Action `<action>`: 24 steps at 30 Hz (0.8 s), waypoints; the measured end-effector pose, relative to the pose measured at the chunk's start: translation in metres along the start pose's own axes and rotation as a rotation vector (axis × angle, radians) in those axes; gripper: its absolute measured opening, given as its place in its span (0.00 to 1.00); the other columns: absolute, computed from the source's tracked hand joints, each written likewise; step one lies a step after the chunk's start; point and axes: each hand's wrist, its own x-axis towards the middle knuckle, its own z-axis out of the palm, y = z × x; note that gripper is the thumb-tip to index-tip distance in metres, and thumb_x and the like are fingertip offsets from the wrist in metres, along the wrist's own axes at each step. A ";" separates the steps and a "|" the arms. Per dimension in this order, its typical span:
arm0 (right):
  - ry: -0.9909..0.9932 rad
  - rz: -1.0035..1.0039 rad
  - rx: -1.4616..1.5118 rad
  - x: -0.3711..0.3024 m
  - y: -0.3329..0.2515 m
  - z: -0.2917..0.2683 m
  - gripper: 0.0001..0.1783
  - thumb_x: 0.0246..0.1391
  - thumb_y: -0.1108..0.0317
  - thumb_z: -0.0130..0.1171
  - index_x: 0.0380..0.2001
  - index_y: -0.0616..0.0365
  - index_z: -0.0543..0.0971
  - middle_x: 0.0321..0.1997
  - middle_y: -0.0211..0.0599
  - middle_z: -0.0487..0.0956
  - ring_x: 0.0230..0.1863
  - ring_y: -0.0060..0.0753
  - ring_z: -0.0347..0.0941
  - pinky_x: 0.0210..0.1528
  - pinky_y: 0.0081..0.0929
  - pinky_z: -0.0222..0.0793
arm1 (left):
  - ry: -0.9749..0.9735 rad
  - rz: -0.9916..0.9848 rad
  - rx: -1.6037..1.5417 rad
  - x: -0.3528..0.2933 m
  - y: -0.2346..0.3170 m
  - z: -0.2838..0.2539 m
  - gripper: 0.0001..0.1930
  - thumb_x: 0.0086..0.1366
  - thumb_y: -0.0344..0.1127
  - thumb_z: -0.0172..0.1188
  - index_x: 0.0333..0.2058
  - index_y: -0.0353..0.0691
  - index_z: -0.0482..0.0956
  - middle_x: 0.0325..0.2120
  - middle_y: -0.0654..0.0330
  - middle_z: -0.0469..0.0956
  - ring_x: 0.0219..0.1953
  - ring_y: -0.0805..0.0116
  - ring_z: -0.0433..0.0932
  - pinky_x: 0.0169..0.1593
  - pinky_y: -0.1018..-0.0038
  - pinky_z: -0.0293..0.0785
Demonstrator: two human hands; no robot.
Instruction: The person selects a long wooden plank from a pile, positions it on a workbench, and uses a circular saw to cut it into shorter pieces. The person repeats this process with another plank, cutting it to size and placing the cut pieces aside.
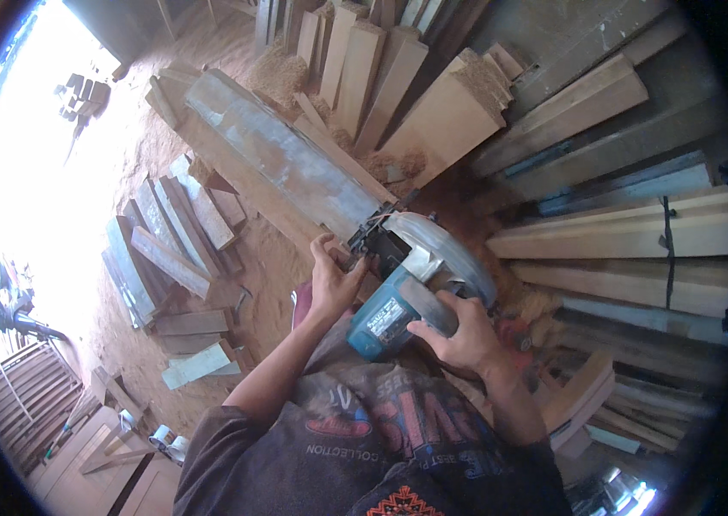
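A teal circular saw [377, 320] with a grey, rounded blade guard rests at the near end of a long, wide plank [274, 142] with a pale, worn top. My right hand [464, 334] is wrapped around the saw's grey rear handle. On the saw's other side, my left hand [334, 279] has its thumb and fingers bent in at the edge of the dark base plate, gripping there. The fingertips are partly hidden by the saw's parts. The blade itself is out of sight.
Sawdust covers the floor [269, 292]. To the left lie several short offcuts [177, 215] and a hammer [242, 301]. Upright boards [355, 77] and a sawdust-covered panel [446, 120] stand beyond the plank. Stacked lumber [622, 232] fills the right side.
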 end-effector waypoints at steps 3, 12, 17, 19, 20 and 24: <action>0.010 -0.035 -0.004 0.002 -0.001 0.001 0.22 0.57 0.54 0.78 0.39 0.64 0.84 0.33 0.58 0.86 0.39 0.62 0.87 0.42 0.47 0.81 | 0.030 -0.011 -0.016 0.000 0.004 -0.002 0.41 0.64 0.36 0.74 0.67 0.33 0.57 0.28 0.53 0.80 0.32 0.58 0.83 0.38 0.61 0.79; 0.012 -0.047 0.003 0.006 -0.001 0.008 0.17 0.58 0.60 0.76 0.38 0.63 0.84 0.29 0.49 0.85 0.31 0.39 0.84 0.38 0.38 0.77 | 0.068 -0.025 -0.030 0.004 0.013 -0.011 0.49 0.62 0.37 0.77 0.72 0.34 0.53 0.27 0.59 0.79 0.32 0.66 0.79 0.39 0.66 0.77; 0.024 -0.036 -0.039 0.008 -0.006 0.008 0.16 0.59 0.60 0.76 0.37 0.62 0.83 0.28 0.47 0.85 0.30 0.41 0.84 0.38 0.38 0.76 | 0.048 -0.008 -0.001 0.006 0.011 -0.015 0.51 0.63 0.36 0.75 0.75 0.31 0.48 0.30 0.52 0.83 0.33 0.57 0.85 0.42 0.61 0.81; 0.022 -0.032 -0.049 0.011 -0.007 0.010 0.16 0.59 0.60 0.76 0.37 0.62 0.83 0.28 0.47 0.85 0.30 0.41 0.84 0.38 0.39 0.76 | 0.054 0.014 -0.006 0.010 0.008 -0.017 0.52 0.63 0.35 0.75 0.76 0.31 0.47 0.30 0.52 0.83 0.33 0.58 0.85 0.42 0.61 0.81; 0.018 -0.019 -0.059 0.011 -0.007 0.010 0.16 0.59 0.60 0.76 0.37 0.63 0.83 0.28 0.47 0.85 0.30 0.41 0.84 0.38 0.39 0.76 | 0.054 0.014 -0.005 0.010 0.008 -0.017 0.53 0.63 0.35 0.75 0.76 0.31 0.47 0.30 0.52 0.83 0.33 0.58 0.85 0.42 0.62 0.81; 0.028 -0.036 -0.048 0.013 -0.009 0.013 0.16 0.59 0.61 0.75 0.38 0.63 0.84 0.29 0.48 0.85 0.31 0.41 0.84 0.38 0.38 0.76 | 0.048 0.023 -0.047 0.013 0.004 -0.019 0.53 0.64 0.36 0.75 0.77 0.31 0.47 0.30 0.53 0.83 0.33 0.60 0.85 0.41 0.63 0.82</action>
